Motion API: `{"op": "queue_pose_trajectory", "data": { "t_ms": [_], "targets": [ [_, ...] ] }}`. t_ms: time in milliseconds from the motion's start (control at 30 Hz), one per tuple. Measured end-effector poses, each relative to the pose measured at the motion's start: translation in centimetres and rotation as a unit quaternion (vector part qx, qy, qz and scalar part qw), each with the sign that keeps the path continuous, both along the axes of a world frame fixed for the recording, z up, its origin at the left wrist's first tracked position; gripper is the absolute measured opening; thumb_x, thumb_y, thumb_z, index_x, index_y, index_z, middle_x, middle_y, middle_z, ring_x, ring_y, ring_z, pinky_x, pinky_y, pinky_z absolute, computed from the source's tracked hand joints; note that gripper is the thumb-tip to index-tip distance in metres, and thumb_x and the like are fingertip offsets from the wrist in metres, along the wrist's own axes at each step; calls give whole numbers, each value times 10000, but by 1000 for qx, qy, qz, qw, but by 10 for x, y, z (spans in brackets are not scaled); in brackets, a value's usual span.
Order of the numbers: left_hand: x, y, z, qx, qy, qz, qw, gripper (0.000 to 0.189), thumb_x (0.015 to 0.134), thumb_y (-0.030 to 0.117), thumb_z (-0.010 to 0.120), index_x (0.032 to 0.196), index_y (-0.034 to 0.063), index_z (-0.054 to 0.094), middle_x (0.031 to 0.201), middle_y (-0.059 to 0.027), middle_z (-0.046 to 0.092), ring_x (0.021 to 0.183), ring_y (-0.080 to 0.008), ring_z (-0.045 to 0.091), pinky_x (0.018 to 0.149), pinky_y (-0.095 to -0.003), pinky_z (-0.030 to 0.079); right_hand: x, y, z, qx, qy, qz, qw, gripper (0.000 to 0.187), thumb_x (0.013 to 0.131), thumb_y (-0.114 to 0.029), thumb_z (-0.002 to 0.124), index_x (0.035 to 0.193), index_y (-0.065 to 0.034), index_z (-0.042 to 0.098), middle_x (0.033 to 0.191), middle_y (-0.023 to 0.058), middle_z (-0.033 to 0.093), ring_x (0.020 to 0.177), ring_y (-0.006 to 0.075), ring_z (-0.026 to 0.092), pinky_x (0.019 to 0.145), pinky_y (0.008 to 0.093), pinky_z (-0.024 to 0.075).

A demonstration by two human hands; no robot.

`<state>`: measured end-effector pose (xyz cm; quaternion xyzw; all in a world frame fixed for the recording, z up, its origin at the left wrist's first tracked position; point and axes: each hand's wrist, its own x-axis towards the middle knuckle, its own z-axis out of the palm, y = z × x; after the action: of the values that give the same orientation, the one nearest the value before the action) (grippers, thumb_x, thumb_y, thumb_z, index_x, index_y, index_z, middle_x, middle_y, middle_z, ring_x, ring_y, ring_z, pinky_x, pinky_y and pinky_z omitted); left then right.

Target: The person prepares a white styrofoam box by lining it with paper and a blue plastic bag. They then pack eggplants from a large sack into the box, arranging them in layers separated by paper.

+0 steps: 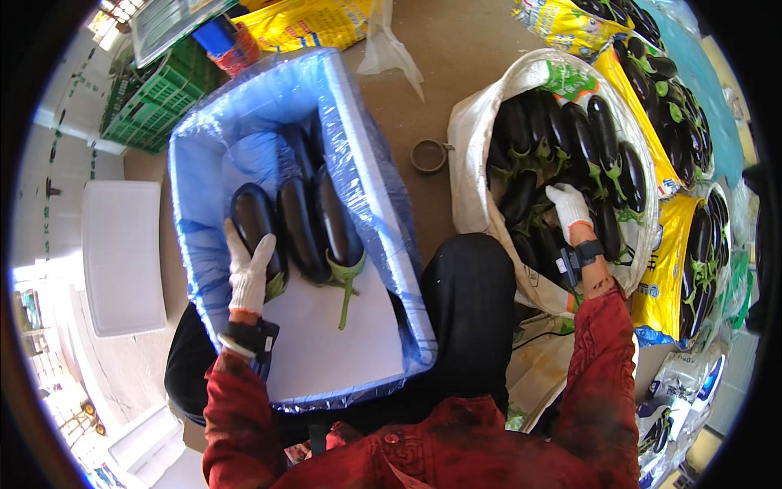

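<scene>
My left hand (249, 269), in a white knit glove, holds a dark purple eggplant (259, 223) between fingers and thumb, inside a foam box (351, 134) lined with blue plastic film. Right of it in the box lie more eggplants (299, 232), one with a long green stem toward me. White sheet (336, 342) covers the near floor of the box. My right hand (569, 209), gloved too, reaches into a white woven sack (473, 134) full of eggplants (605, 131). Its fingertips are down among them, and whether they grip one is hidden.
Yellow bags (663, 275) of eggplants line the right side. A small round cup (428, 156) stands between box and sack. At the left are a white foam lid (124, 260) and a green plastic crate (162, 98). My knee (467, 293) rises between box and sack.
</scene>
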<state>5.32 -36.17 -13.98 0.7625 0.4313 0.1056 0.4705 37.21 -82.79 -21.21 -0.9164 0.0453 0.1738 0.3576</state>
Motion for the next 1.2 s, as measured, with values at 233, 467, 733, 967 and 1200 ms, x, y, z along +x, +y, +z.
{"op": "queue_pose_trajectory", "data": {
  "t_ms": [233, 467, 733, 967, 1200],
  "targets": [
    [-7, -10, -27, 38, -45, 42, 997, 887, 878, 228, 671, 1570, 62, 142, 1563, -166, 283, 1372, -309, 363, 1144, -360, 266, -4, 28, -89, -137, 142, -60, 978, 861, 785, -586, 692, 1245, 123, 521, 1220, 290, 617, 1147, 412, 606, 920, 435, 490],
    [-9, -2, -36, 115, -5, 21, 993, 841, 902, 242, 640, 1574, 92, 157, 1585, -174, 257, 1404, -330, 335, 1153, -394, 262, 5, 46, -103, -42, 147, -208, 966, 750, 729, -371, 820, 1235, 73, 489, 1143, 244, 639, 1047, 347, 648, 883, 455, 526],
    [-15, 5, -51, 122, -17, 21, 992, 835, 906, 282, 644, 1569, 87, 175, 1576, -189, 269, 1413, -349, 324, 1155, -407, 260, -73, -31, 3, 614, 311, -159, 708, 587, 858, -200, 710, 1357, 10, 483, 1271, 187, 595, 1151, 342, 586, 1048, 510, 445],
    [-3, -2, -29, 70, -21, 23, 997, 855, 888, 289, 657, 1570, 84, 184, 1575, -182, 275, 1405, -333, 339, 1155, -379, 260, -90, -14, 47, 749, 269, -124, 592, 953, 781, -549, 752, 1461, -17, 348, 1393, 290, 478, 1232, 460, 514, 1065, 600, 412],
    [-6, -5, -17, 77, -48, -16, 996, 911, 879, 340, 692, 1562, 47, 165, 1542, -200, 344, 1362, -320, 413, 1125, -350, 297, -103, 26, 95, 734, 243, -32, 633, 1008, 777, -602, 730, 1461, 15, 320, 1399, 259, 473, 1226, 398, 531, 1030, 534, 457]
  ]
}}
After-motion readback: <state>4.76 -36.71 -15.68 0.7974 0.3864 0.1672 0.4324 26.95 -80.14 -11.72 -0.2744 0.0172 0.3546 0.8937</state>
